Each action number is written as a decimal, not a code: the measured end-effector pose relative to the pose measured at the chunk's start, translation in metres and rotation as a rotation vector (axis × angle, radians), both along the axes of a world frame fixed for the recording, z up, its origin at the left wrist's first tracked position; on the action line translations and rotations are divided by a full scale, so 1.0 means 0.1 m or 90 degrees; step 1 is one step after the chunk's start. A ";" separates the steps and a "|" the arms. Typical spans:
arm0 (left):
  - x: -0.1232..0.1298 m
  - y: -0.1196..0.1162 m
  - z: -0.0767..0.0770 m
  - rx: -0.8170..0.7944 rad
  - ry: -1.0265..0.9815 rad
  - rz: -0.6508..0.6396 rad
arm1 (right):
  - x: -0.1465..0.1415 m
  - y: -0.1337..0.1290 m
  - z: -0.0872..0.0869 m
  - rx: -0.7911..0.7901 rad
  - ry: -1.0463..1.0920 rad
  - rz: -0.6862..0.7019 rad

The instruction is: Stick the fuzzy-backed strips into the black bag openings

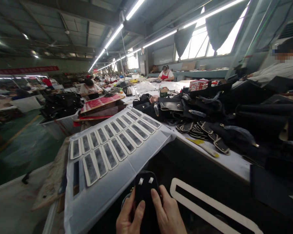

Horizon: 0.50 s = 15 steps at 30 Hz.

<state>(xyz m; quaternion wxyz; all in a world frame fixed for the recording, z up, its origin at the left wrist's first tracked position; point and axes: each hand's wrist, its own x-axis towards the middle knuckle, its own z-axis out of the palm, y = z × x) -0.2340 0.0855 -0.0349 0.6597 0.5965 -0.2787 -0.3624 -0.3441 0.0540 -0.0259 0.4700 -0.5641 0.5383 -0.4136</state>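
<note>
A black rounded piece with two small shiny metal bits near its top stands between my hands at the bottom centre. My left hand grips its left edge, thumb on the near face. On the right edge my right hand holds the same piece with thumb and fingers. Right of my hands lies a long pale rounded frame on dark material. Beyond, a white-covered board bears two rows of dark strips with pale borders.
Black bags and parts are heaped on the right of the white table, with a yellow-ended tool near its edge. A bin of black items stands at left. Other people work farther back and at right.
</note>
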 end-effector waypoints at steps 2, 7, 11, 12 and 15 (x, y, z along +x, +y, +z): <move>0.04 0.00 0.00 0.020 -0.075 -0.010 | -0.01 -0.04 0.00 0.004 0.001 0.012; 0.08 0.02 -0.06 0.049 -0.130 0.011 | 0.03 -0.01 -0.05 -0.033 -0.054 -0.008; 0.05 0.05 -0.01 0.034 -0.110 0.007 | 0.07 0.06 -0.12 -0.045 -0.091 -0.062; 0.04 0.05 0.01 0.031 -0.103 0.006 | 0.08 0.07 -0.13 -0.046 -0.094 -0.066; 0.03 0.07 0.08 0.023 -0.079 -0.001 | 0.07 0.10 -0.15 -0.045 -0.100 -0.073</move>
